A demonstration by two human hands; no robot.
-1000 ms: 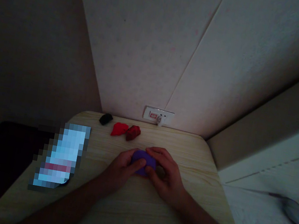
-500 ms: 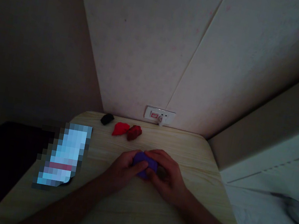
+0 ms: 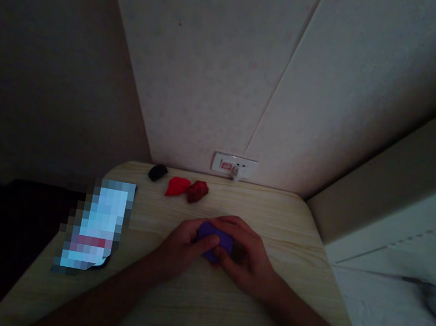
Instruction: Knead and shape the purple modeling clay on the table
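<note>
Between both hands, just above the wooden table point(image 3: 191, 315), is a smooth purple lump of modelling clay point(image 3: 225, 238). My left hand point(image 3: 183, 247) grips its left side, the thumb pressed across the front face. On the other side my right hand point(image 3: 250, 258) curls its fingers over the top and right edge, with the thumb low on the front. The clay's underside and back are hidden by the fingers. Beyond the hands lie a bright red lump point(image 3: 177, 186), a dark red lump point(image 3: 198, 191) touching or nearly touching it, and a black lump point(image 3: 158, 172).
A lit phone point(image 3: 99, 226), blurred out by pixels, lies at the table's left side. On the wall behind the table is a socket plate point(image 3: 234, 165) with a white plug in it. A pale cabinet or bed side point(image 3: 409, 180) borders the right.
The view has shifted slightly. Both hands stay closed around the purple clay, which looks a little more turned and shows slightly more of its front face.
</note>
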